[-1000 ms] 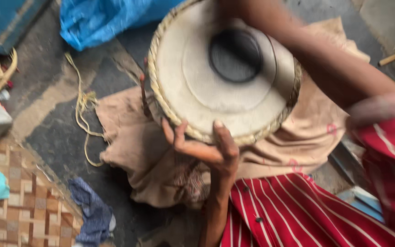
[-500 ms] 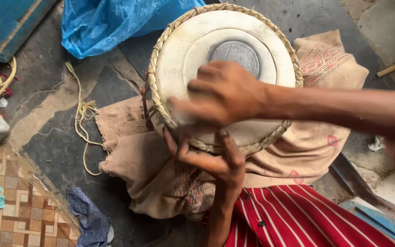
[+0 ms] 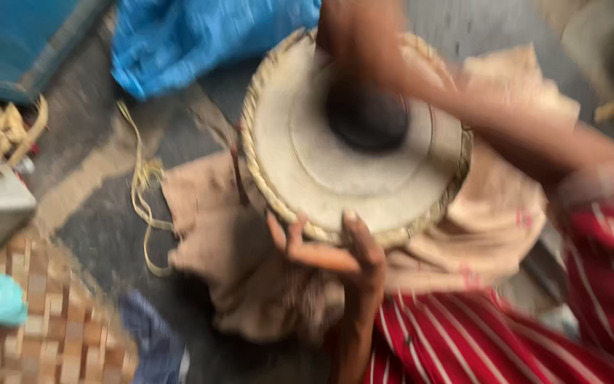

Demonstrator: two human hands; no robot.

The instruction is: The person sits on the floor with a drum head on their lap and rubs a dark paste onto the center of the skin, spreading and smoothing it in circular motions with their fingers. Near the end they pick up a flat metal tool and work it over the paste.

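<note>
On the floor, resting on a crumpled tan cloth [image 3: 211,242] just ahead of my lap, the drum [image 3: 353,153] lies tipped so its pale skin with the dark centre patch faces up at me. My left hand [image 3: 332,252] cups its near rim from below, thumb and fingers spread, grasping the woven edge. My right hand [image 3: 360,43] sits blurred over the far rim near the dark patch; I cannot tell whether its grip is clenched or released.

My worry: the drum is round and propped only by soft cloth and one hand, so a hard push from the right could roll it off toward the blue plastic sheet [image 3: 200,39].

Further out, a yellow cord [image 3: 143,185] trails beside the cloth and could snag. A woven mat [image 3: 44,320] lies at the floor's near left edge, a teal box [image 3: 23,35] at the far left corner.
</note>
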